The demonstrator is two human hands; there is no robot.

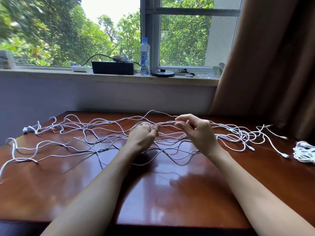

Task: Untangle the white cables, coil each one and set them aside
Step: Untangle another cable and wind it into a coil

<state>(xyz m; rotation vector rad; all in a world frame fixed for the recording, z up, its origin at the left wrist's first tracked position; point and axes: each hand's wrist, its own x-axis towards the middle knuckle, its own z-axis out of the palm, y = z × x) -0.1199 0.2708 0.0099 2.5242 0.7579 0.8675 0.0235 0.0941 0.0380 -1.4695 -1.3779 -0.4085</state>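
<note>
Several white cables (81,142) lie tangled across the far half of the brown wooden table (153,193). My left hand (143,138) grips a bunch of cable strands above the tangle's middle. My right hand (197,132) pinches a raised cable strand (168,123) between thumb and fingers, just right of my left hand. The strand spans the short gap between both hands. A coiled white cable (305,153) lies apart at the table's right edge.
Behind the table, a windowsill carries a water bottle (145,57), a black box (114,67), a black round disc (162,73) and small items. A brown curtain (272,65) hangs at the right. Loose cable plugs (284,155) lie at the table's right.
</note>
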